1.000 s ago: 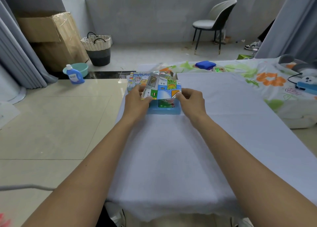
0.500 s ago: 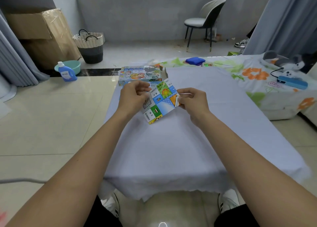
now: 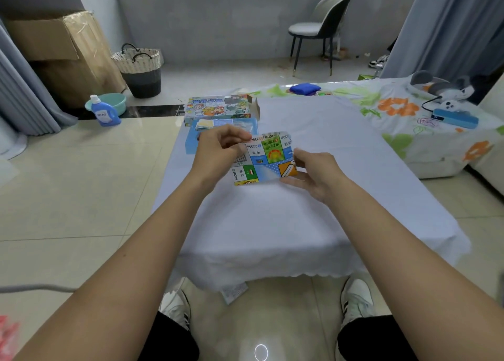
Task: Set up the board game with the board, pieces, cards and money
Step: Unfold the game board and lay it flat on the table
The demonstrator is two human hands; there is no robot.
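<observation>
The task looks only begun: the person's left hand [image 3: 218, 150] and right hand [image 3: 313, 174] hold the folded board [image 3: 266, 159] by its two sides above the white table [image 3: 272, 224], while cards [image 3: 204, 125] remain in the blue tray [image 3: 191, 142] beside the game box [image 3: 218, 108].

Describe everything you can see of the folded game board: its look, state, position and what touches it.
The board is a folded sheet, seemingly thin card or paper, printed with bright squares in blue, green, orange and white that carry small pictures and price figures. It is still folded into a small rectangle, slightly tilted, low over the white cloth. The left hand grips its left edge and the right hand holds its right edge. The tray lies behind it.
</observation>
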